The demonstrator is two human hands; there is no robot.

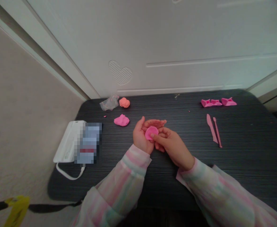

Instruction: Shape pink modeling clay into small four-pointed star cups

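A thin pink disc of modelling clay [151, 132] lies over the palm of my left hand [142, 135]. That hand is turned palm up, with its thumb raised and its fingers stretched out behind the disc. From the right, my right hand [173, 143] grips the disc's lower right edge, its thumb pressed on the clay's face. Its other fingers are curled and partly hidden. Left of my hands sits a lump of pink clay [121, 120], with an orange clay lump [124, 102] farther back.
A crumpled clear wrapper [109, 103] lies at the back left of the dark table [176, 186]. A white power bank [70, 142] and a phone [88, 143] lie left. Folded pink clay pieces [217, 102], a pink plastic knife [211, 127] and a thin stick tool [217, 132] lie right.
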